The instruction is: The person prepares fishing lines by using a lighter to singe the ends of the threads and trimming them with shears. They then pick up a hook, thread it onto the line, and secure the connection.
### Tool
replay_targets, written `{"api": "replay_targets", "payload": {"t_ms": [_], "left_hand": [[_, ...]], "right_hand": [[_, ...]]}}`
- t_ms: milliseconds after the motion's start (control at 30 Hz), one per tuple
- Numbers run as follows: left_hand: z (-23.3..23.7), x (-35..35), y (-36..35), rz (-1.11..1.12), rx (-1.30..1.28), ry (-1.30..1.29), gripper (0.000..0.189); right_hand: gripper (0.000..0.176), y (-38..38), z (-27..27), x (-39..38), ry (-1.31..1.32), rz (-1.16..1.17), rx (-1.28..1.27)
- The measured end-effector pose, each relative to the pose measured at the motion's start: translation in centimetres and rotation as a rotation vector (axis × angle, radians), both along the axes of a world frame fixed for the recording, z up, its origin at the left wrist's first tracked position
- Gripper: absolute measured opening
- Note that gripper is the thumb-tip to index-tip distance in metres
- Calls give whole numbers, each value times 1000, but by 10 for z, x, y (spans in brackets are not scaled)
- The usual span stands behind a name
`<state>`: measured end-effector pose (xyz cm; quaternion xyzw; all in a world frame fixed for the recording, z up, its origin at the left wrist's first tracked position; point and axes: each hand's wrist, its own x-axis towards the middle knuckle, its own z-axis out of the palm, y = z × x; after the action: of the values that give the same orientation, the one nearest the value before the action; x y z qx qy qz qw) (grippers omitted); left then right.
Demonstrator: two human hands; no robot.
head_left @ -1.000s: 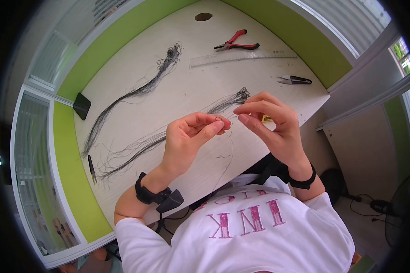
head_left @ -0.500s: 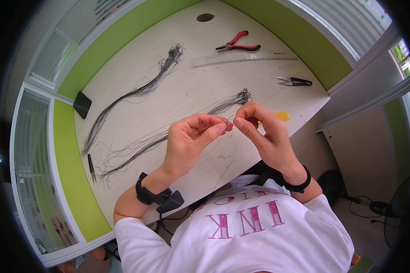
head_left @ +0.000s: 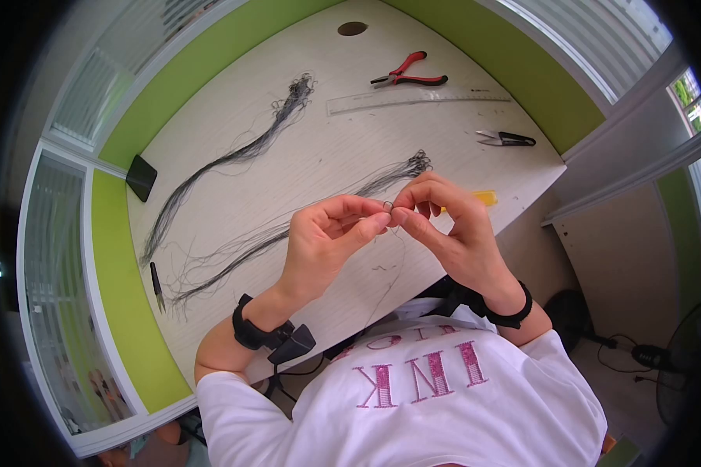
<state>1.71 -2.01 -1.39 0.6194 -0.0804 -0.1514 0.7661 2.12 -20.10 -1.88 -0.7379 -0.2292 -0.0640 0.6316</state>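
My left hand (head_left: 319,245) pinches a small dark fish hook (head_left: 388,205) between thumb and forefinger, its bend showing above the fingertips. Right beside it, the thumb and forefinger of my right hand (head_left: 459,222) are pressed together at the hook, on what looks like its thin line. This fishing line (head_left: 401,261) trails down from the fingers toward the table's front edge. The fingertips hide the exact grip. Behind my hands lies a bundle of hooks on dark lines (head_left: 389,177), its hooks at the right end.
Another bundle of hooked lines (head_left: 265,140) lies farther left. Red-handled pliers (head_left: 405,74), a clear ruler (head_left: 417,100) and thread snips (head_left: 506,138) are at the back right. A yellow object (head_left: 484,198) is partly behind my right hand. Tweezers (head_left: 156,288) lie at the left edge.
My right hand has moved slightly left, so its fingertips now meet those of my left hand at the hook. The left hand stays nearly in place.
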Motion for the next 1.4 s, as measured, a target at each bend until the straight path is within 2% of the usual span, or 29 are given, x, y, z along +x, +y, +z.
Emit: {"api": "replay_targets", "payload": {"t_ms": [200,267,400,467,500,567,600,767,833,867,933,967,1033,1100,1167,1200,1333,1400], "left_hand": [[-3,2,1,-57,13,-7,16],[-5,2,2,-73,2,-29,15],[-11,8,4,-96,-11,-70,10],[-13,12,1,-51,8,-62,6],[-15,13,0,-4,33,-55,6],[-21,17,2,-7,25,-69,7],[-24,19,2,-13,23,-89,8],[-26,22,4,20,14,-143,10],[-26,21,4,35,2,-140,10],[-25,19,3,51,-1,-158,10],[-23,17,0,67,5,-181,10],[-21,15,-2,86,14,-194,10],[-17,10,-3,97,34,-210,10],[-15,7,-5,98,24,-210,8],[-11,3,-5,93,44,-219,7],[-9,0,-5,98,56,-228,6],[0,-10,-8,103,49,-246,4],[5,-13,-9,97,45,-253,3]], "right_hand": [[8,-4,4,2,-2,25,-47],[9,-8,7,4,25,103,-73],[10,-24,3,7,37,60,-87],[15,-44,-5,12,-58,-126,-270],[15,-54,-8,14,-55,-124,-278],[25,-71,-12,16,-260,-196,-686],[30,-73,-12,14,-268,-211,-782],[25,-80,-22,21,-279,-54,-848],[21,-79,-22,23,-187,0,-660],[21,-75,-21,20,-188,5,-652],[21,-62,-15,14,330,26,21],[21,-57,-14,13,329,28,29],[29,-44,-12,8,464,110,291],[35,-26,-13,2,460,67,339],[42,-20,-14,-4,663,209,457],[49,-12,-12,-8,699,145,483],[51,-3,-19,-15,660,151,500],[51,4,-16,-18,676,163,430]]}}
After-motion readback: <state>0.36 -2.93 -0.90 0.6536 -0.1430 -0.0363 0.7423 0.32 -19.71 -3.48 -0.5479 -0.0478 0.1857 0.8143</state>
